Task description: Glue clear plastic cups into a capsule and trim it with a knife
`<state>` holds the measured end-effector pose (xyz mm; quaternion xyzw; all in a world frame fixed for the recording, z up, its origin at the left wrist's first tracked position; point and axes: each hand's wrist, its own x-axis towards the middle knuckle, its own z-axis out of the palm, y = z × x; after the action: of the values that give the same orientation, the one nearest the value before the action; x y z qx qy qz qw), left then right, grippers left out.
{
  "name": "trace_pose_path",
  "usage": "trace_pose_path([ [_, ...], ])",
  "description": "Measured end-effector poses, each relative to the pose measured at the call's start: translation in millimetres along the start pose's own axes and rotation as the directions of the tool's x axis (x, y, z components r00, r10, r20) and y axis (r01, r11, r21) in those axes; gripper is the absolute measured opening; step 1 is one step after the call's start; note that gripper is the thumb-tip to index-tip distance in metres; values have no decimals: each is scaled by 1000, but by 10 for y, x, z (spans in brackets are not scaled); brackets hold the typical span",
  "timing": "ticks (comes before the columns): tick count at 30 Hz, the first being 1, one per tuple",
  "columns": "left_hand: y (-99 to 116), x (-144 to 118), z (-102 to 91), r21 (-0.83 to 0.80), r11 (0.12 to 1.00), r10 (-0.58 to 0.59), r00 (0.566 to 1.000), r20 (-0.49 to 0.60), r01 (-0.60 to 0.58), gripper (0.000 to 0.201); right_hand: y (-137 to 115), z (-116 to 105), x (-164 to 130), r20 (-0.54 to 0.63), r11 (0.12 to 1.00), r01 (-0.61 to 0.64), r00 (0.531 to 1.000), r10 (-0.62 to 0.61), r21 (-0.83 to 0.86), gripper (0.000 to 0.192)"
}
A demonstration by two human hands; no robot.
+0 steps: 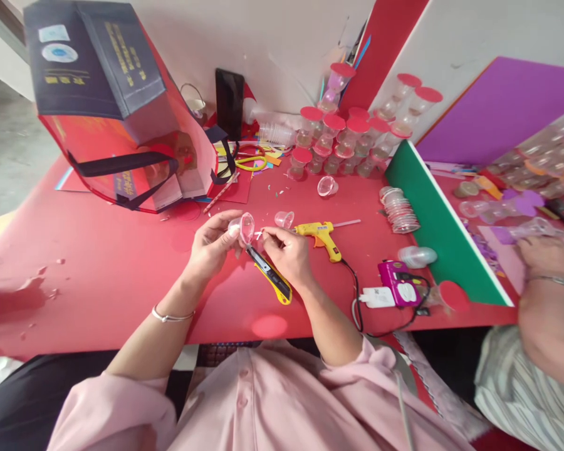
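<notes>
On the red counter at far left lies our red paper bag with its dark blue box. Our left hand has its fingers closed around a small clear plastic cup, held just above the counter. Our right hand grips a yellow-and-black utility knife touching the cup. Just right lies a yellow glue gun; farther right, a co-worker's hand.
</notes>
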<state>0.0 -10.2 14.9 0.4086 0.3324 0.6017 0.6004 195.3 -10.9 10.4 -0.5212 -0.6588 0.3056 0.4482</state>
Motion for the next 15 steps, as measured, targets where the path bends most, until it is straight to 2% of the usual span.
trace_pose_path([
  [7,-4,16,-17,-12,999,-45,999,3,45,39,-5,1,-14,11,992,83,997,-82,-94,28],
  [10,-2,15,-22,-21,997,-78,997,9,78,42,-44,-20,-16,-5,992,103,995,-104,-76,20],
  [12,6,13,-13,-13,995,-97,995,2,97,44,-62,-32,-15,23,990,132,991,-131,-45,17],
  [15,18,15,2,13,993,-115,993,-2,115,46,-75,-46,-14,104,970,241,965,-241,6,26],
])
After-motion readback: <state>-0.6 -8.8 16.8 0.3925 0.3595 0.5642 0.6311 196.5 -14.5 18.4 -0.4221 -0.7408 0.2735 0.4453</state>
